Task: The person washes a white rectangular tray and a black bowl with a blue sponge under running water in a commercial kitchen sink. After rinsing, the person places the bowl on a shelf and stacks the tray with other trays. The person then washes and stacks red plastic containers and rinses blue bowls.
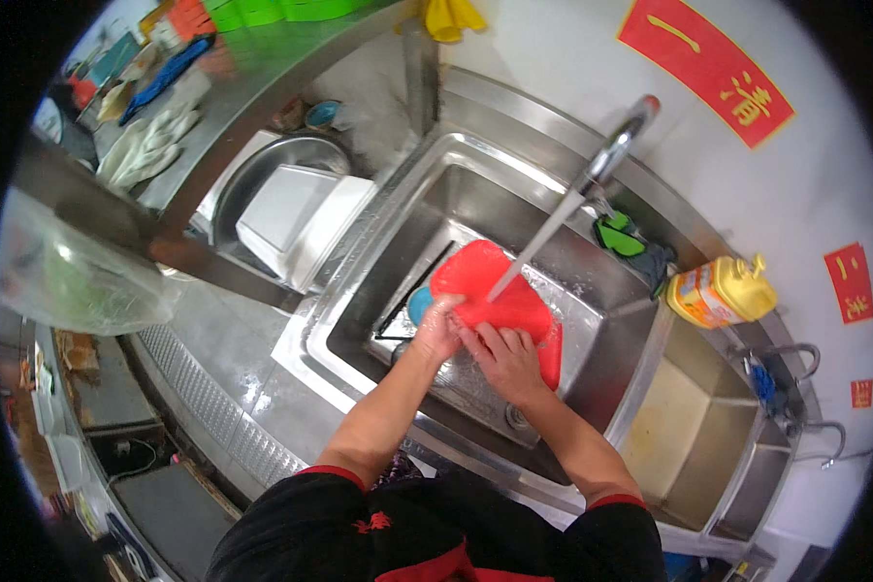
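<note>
A red plastic basket or tray (505, 284) lies tilted in the stainless steel sink (626, 364), under water running from the chrome faucet (611, 149). My left hand (440, 327) is at its near left edge, the thumb on the red surface; whether the fingers close on the rim is hard to tell. My right hand (505, 356) rests on its near side with bent fingers, close beside the left. Partly hidden behind my left hand is a light blue round thing (418, 304). A thin black frame (415, 291) stands at the sink's left side.
Left of the sink, white plastic containers (291, 218) lean in a large metal bowl (233, 182) under a steel shelf. On the right ledge are green and grey gloves or cloths (618, 234) and a yellow detergent jug (720, 292). A second sink basin (687, 429) adjoins on the right.
</note>
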`<action>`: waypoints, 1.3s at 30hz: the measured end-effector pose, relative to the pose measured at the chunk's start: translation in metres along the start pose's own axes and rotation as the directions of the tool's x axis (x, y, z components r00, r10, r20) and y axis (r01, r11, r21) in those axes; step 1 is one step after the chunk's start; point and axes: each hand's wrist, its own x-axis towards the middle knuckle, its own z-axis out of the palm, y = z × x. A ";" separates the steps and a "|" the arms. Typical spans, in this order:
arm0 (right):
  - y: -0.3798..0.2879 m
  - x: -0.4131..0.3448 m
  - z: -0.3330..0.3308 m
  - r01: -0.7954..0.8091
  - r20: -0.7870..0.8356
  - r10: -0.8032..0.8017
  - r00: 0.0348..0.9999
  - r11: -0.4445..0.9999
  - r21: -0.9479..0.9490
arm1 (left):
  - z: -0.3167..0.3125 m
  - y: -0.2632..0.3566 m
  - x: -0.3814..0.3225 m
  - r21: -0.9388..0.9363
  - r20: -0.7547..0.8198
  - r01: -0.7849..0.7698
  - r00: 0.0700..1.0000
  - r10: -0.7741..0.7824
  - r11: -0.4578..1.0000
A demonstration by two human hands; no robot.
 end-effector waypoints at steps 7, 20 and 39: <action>0.018 -0.001 0.000 -0.063 -0.045 0.069 0.997 0.991 0.121 | 0.002 0.009 0.009 -0.012 -0.001 0.125 0.992 -0.125 0.992; 0.052 -0.069 0.093 -0.226 0.795 0.497 0.349 -0.779 0.586 | -0.035 0.032 -0.012 0.279 -0.444 0.356 0.871 -0.209 0.892; 0.006 -0.088 0.092 -0.800 0.446 0.666 0.598 0.532 0.277 | -0.028 0.087 -0.057 0.953 -0.192 0.005 0.783 0.592 0.302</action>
